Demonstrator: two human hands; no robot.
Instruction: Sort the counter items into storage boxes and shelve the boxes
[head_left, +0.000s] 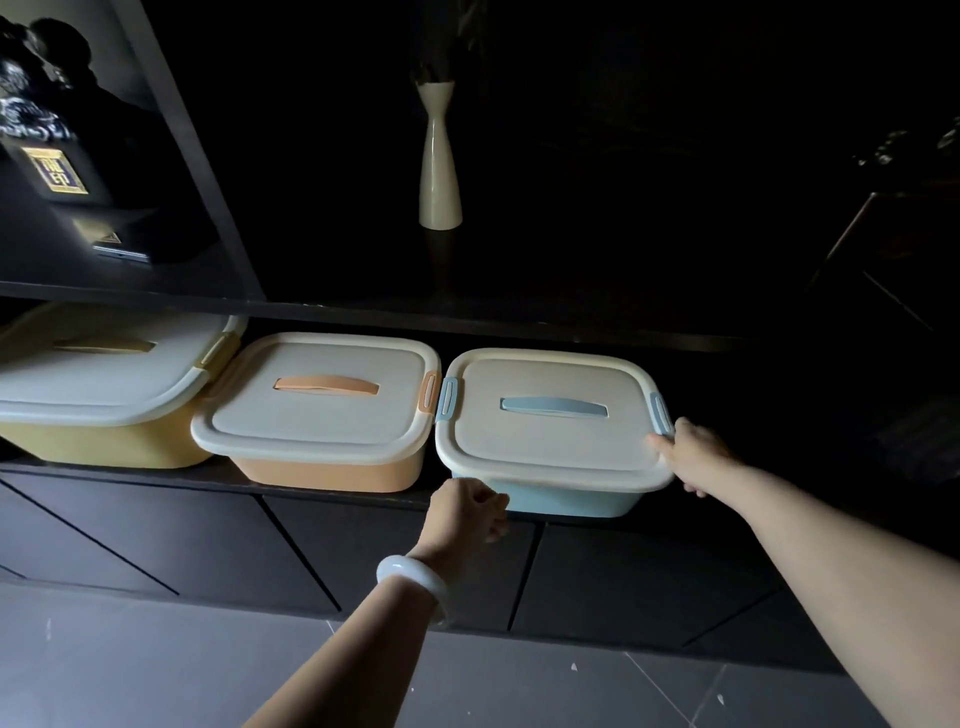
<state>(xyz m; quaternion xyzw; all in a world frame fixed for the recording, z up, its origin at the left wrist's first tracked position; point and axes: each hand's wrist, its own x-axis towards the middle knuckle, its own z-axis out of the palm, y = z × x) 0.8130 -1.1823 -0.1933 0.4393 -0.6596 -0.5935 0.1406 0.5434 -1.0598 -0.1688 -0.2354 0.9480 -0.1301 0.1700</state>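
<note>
Grip: right hand (693, 454) holds the blue box (553, 436) at its right front corner, thumb laid on the lid rim just below the blue latch (661, 413), remaining fingers tucked under the edge. Left hand (470, 508) sits curled at the box's left front corner, below the lid overhang — it appears to press or hold the base there, though the dim light leaves the contact uncertain.

Location: blue box rests on the shelf (332, 491), rightmost of three, its front edge reaching the shelf's front edge. Its left latch touches, or nearly touches, the latch of the orange box (317, 415) beside it. Yellow box (104, 395) stands furthest left, partly out of frame.

Progress: all three boxes lidded and on the shelf; sorting looks finished, no loose items in view. Judged remaining — a final nudge to seat the blue box level with its neighbours, then letting go. The counter itself is not in view, so nothing can be said of leftovers there.

Description, blue box: squarish tub, pale blue base, cream lid with rounded corners, recessed blue handle (553, 406) lying flat at lid centre, blue latches on left and right sides, both apparently down.

Also present: white vase (439, 156) on the shelf above; white bangle (413, 577) at left wrist; dark cabinet doors (156, 535) below.
</note>
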